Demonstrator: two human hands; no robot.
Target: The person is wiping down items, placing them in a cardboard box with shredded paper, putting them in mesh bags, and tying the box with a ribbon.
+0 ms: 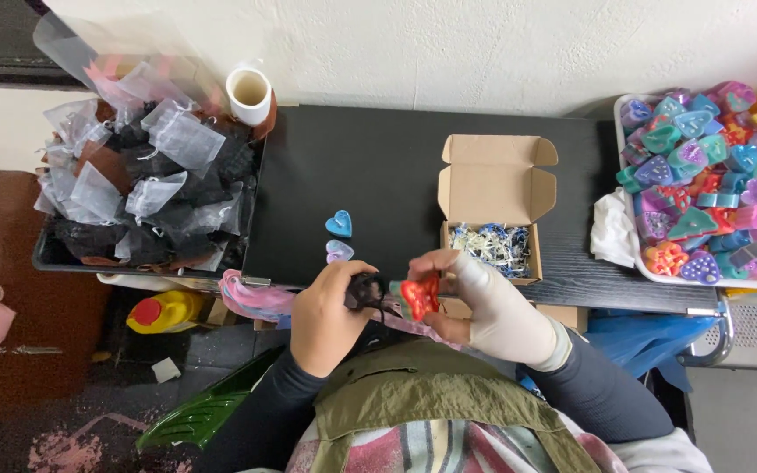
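Pinching a small red heart piece (420, 296), the right hand (484, 302) is closing around it just in front of the cardboard box (494, 210); the left hand (330, 311) is gripping a dark pouch (364, 289). It's looking light, rigid, maybe brittle — edges are offering the safest hold.

Both hands meet low in the centre of the frame, forearms in dark sleeves rising from the bottom edge. The left hand (326, 320) is bare, fingers curled closed, knuckles up. The right hand (484, 302), wrapped in pale covering, pinches with thumb and fingertips towards the left.
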